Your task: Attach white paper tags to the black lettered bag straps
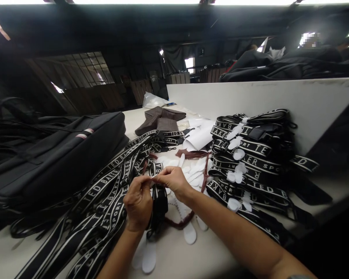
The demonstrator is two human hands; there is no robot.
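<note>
My left hand [138, 201] and my right hand [173, 180] meet fingertip to fingertip over a folded black strap bundle [159, 199]. Both are closed in a pinch around something small and whitish, mostly hidden by the fingers. Left of them, loose black straps with white lettering [113, 180] spread across the table. White tie strips with rounded ends [189, 232] lie under and beyond the hands, with a brown cord [178, 224] among them. To the right, folded strap bundles [247, 155] are stacked, each with white tabs around it.
A large black bag [55, 155] fills the left side of the table [197, 255]. Brown folded pieces [163, 118] and white paper [199, 135] lie further back. A white partition [261, 97] rises at the back right, with black bags [293, 64] beyond.
</note>
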